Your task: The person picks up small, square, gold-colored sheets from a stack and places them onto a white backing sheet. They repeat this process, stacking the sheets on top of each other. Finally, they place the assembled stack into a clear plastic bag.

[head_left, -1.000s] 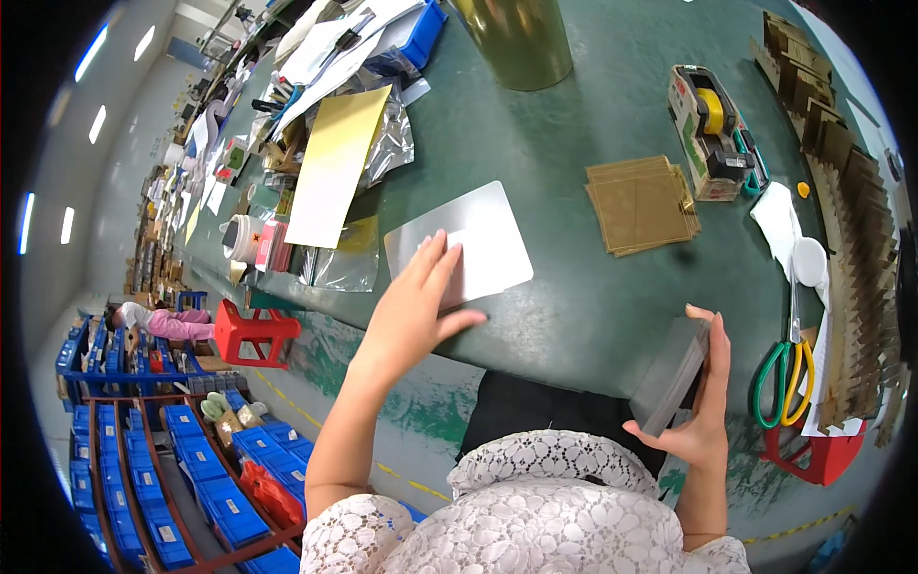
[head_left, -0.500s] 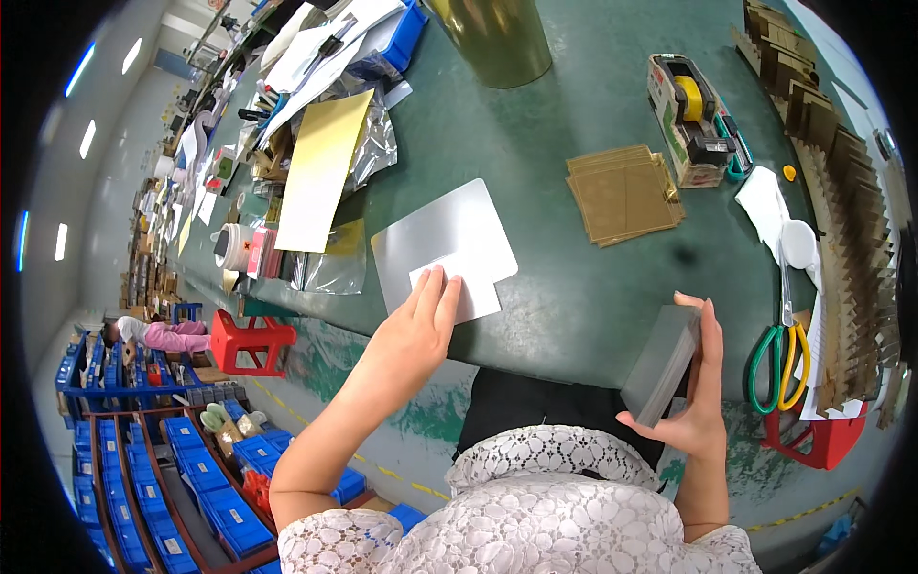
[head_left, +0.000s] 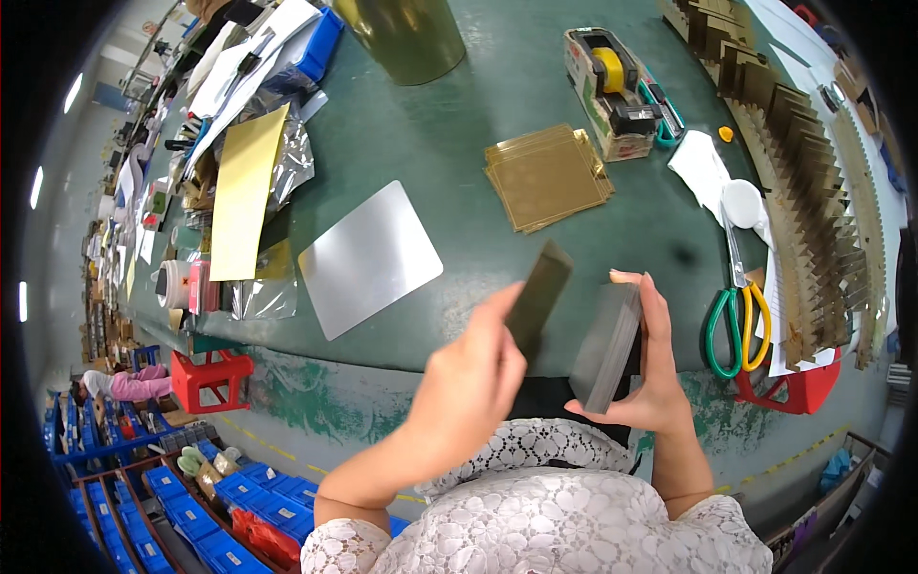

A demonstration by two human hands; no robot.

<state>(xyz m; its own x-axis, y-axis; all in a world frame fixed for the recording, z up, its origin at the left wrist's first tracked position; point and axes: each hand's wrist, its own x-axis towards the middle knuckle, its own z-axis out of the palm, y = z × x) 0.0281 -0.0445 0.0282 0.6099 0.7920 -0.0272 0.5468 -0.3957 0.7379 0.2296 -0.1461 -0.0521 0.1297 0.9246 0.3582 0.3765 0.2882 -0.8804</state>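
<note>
My left hand (head_left: pixel 466 387), slightly blurred, pinches a thin flat metal sheet (head_left: pixel 541 295) by its edge, thumb on one side and fingers on the other. The sheet is tilted up above the table's front edge and looks dark olive. Just right of it, apart from it, my right hand (head_left: pixel 660 387) grips a stack of thin grey sheets (head_left: pixel 606 346) on edge, thumb below and fingers above. A larger silver plate (head_left: pixel 373 258) with rounded corners lies on the table to the left. Beyond my hands lies a loose pile of gold-brown square sheets (head_left: pixel 545 180).
A tape dispenser (head_left: pixel 612 96) stands at the back right. Scissors (head_left: pixel 734 316) with green and yellow handles lie nearer, beside notched cardboard strips (head_left: pixel 803 191). Yellow paper (head_left: pixel 247 196) and clutter fill the left. A shiny olive cylinder (head_left: pixel 406 38) stands at the back.
My left hand has lifted the small sheet off the silver plate and brought it right, close to the stack. My right hand still holds the stack. The whole view has shifted.
</note>
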